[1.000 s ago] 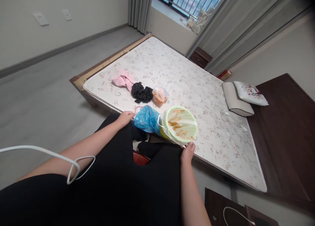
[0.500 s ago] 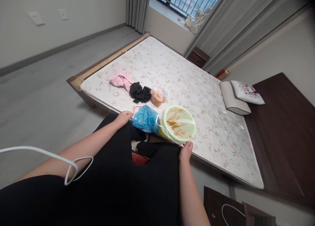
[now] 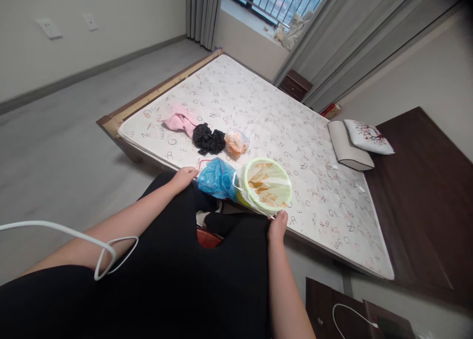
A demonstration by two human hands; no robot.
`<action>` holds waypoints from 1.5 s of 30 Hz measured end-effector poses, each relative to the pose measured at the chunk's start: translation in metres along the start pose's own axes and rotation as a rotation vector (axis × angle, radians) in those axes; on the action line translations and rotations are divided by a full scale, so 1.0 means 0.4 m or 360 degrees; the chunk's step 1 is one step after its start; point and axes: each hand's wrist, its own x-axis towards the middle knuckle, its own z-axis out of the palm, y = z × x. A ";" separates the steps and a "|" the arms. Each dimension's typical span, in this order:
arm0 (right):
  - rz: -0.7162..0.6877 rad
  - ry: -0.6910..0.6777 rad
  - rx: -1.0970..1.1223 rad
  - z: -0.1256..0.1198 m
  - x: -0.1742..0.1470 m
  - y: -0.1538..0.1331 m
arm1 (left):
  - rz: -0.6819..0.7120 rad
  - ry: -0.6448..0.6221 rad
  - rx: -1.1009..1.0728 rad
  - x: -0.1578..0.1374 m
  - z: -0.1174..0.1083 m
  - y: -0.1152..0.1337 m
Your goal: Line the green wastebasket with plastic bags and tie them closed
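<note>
My left hand rests on my left knee, fingers laid over it and holding nothing I can see. Just beyond its fingertips sits a crumpled blue plastic bag with a thin red edge behind it. My right hand lies on my right knee beside the near rim of a light green bin; part of its fingers is hidden. A translucent bag with orange-brown marks lines the bin, and a white strip hangs on its left side. On the mattress are a black plastic bag, a whitish-orange bag and a pink cloth.
The bed's mattress has a letter print. Two pillows lie by the dark headboard. A white cable crosses my left arm. A dark cabinet stands at lower right, and a nightstand on the far side.
The view has shifted very slightly. My hands, the bin and the bags keep their places.
</note>
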 end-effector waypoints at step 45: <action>-0.0002 -0.0032 -0.0060 0.002 -0.032 -0.063 | -0.0190 0.0076 -0.0462 0.028 -0.004 -0.033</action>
